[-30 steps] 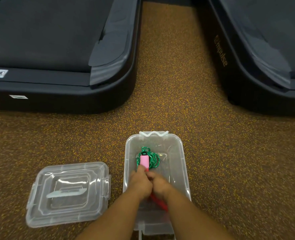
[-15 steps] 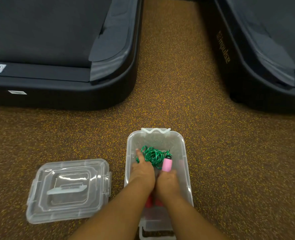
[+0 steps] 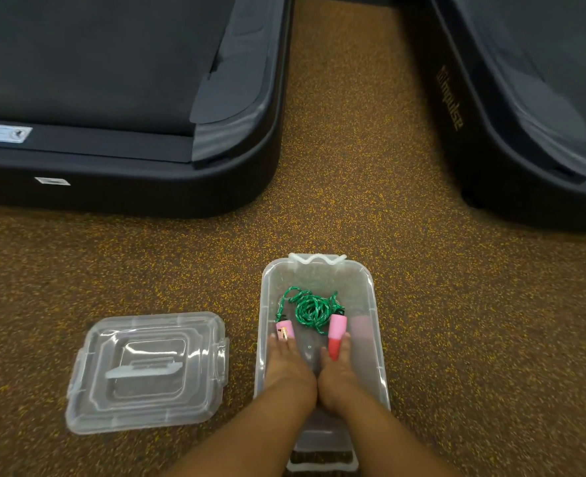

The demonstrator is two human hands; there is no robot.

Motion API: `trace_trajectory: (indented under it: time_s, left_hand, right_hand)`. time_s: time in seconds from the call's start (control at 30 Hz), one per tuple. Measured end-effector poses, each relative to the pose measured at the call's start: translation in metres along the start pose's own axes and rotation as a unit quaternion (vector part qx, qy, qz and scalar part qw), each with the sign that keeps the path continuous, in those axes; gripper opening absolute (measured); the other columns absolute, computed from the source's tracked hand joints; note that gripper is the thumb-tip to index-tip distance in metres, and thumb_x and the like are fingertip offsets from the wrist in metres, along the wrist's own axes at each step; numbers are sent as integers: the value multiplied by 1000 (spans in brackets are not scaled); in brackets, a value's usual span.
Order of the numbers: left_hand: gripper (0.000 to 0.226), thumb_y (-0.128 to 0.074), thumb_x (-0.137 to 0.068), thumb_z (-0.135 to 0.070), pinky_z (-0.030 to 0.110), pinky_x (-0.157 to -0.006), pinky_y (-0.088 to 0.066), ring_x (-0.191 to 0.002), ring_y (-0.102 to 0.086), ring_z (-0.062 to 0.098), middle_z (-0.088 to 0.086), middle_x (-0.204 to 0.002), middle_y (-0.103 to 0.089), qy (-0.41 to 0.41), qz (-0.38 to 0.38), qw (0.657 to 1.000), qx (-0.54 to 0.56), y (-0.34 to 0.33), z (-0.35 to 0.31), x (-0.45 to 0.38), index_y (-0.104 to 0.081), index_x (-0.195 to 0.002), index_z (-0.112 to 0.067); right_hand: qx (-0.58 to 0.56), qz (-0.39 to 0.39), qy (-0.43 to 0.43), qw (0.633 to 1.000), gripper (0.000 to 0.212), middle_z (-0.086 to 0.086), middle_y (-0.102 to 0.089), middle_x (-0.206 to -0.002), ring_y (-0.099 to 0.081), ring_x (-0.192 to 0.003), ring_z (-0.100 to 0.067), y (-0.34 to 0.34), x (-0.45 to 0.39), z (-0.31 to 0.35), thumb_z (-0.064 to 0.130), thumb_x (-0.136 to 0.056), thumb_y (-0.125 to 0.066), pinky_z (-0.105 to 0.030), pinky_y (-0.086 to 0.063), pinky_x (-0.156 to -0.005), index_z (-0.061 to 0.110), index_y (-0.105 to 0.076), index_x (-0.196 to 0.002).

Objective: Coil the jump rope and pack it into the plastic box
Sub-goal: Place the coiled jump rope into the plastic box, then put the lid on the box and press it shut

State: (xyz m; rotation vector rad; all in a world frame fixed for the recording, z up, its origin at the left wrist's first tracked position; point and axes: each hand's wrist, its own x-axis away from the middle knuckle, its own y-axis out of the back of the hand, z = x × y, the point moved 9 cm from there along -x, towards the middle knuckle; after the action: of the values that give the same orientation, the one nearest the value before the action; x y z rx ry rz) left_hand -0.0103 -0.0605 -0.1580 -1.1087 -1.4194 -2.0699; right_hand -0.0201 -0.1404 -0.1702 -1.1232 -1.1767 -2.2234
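rope [image 3: 310,309] now lies coiled in the box [image 3: 376,342]; handles parted since a moment ago. left hand [image 3: 286,361] and right hand [image 3: 336,368] each pinch one. lid [image 3: 147,371] remains off, left.

A brown floor [image 3: 346,139] speckled with yellow fills the view. 2 dark treadmills stand on it, well apart, with a strip of floor between them. The left treadmill [image 3: 112,98] shows its black belt, a grey side rail, a rounded black base, a warning sticker [image 3: 1,132] at the left edge and a small white label [image 3: 51,181] on the front of the base. The right treadmill [image 3: 525,98] runs at an angle and bears gold lettering [image 3: 450,98] along its side
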Motion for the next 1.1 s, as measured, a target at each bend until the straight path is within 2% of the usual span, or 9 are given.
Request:
trace_trajectory:
  time_s: [0.07, 0.27, 0.4, 0.57, 0.7, 0.8, 0.9, 1.0, 1.1]
  left_hand:
    - [63, -30, -103, -34, 58, -112, 15, -148, 10, 39, 22, -161, 8, 4, -33, 999, 10, 12, 4, 6, -4, -154, -8]
    - [61, -24, -103, -26, 55, -111, 18, -147, 19, 35, 20, -161, 10, 16, -164, 986, 17, 56, 29, 31, 2, -152, -1]
    - [62, -29, -102, -25, 50, -115, 14, -147, 21, 29, 13, -162, 14, 47, -280, 941, 182, 69, 70, 47, 1, -155, -11]
    - [52, -45, -97, -25, 42, -116, -19, -144, -18, 35, 15, -160, -15, 204, -359, 772, 483, 16, 154, 71, -35, -147, -17]
    - [46, -48, -96, -19, 34, -105, -33, -128, -40, 35, 15, -152, -19, 331, -256, 590, 691, -66, 190, 81, -44, -142, -17]
    - [46, -48, -94, -20, 42, -109, -34, -129, -39, 40, 18, -154, -16, 397, -183, 460, 773, -119, 200, 82, -47, -140, -24]
    - [64, -49, -76, -38, 55, -111, -32, -132, -41, 39, 19, -146, -40, 421, -145, 369, 816, -169, 210, 52, -48, -137, -18]
    - [26, -50, -91, -27, 43, -96, -46, -91, -56, 31, 15, -97, -57, 376, -105, 250, 886, -151, 198, 67, -58, -102, -5]
    - [24, -52, -97, -19, 43, -97, -45, -93, -50, 29, 11, -106, -50, 354, -106, 174, 913, -136, 195, 73, -56, -120, -12]
  right_hand:
    - [-36, -36, 13, 999, 68, -7, 22, -159, -30, -142, -27, 8, 4, 5, 21, -98, -44, -33, -27, -112, 20, -2, -153]
    - [-52, -95, 127, 986, 55, 2, 7, -162, -11, -148, -20, 38, 20, 48, 27, -101, -39, -32, -15, -118, 24, -19, -152]
    - [-22, -137, 208, 968, 51, 1, -7, -162, -12, -147, -15, 47, 42, 78, 31, -102, -34, -26, -13, -115, 29, -21, -151]
    - [-18, -125, 249, 960, 51, 2, -19, -160, -17, -146, -14, 44, 62, 94, 34, -100, -41, -26, -14, -114, 37, -26, -148]
    - [-20, -109, 260, 959, 51, 6, -29, -156, -24, -144, -11, 37, 72, 89, 32, -99, -44, -28, -17, -117, 37, -30, -147]
    - [-39, -103, 264, 958, 49, 6, -34, -153, -29, -141, -11, 33, 76, 84, 31, -98, -46, -37, -22, -118, 36, -34, -146]
    - [-53, -97, 255, 961, 48, 5, -39, -148, -34, -139, -14, 33, 78, 77, 27, -97, -48, -39, -26, -117, 34, -38, -143]
    - [-80, -77, 245, 963, 48, 5, -39, -149, -37, -137, -16, 32, 78, 71, 27, -96, -49, -43, -32, -114, 37, -39, -142]
    - [-75, -79, 229, 967, 47, 7, -43, -147, -42, -133, -15, 36, 79, 67, 30, -96, -50, -44, -35, -111, 40, -40, -140]
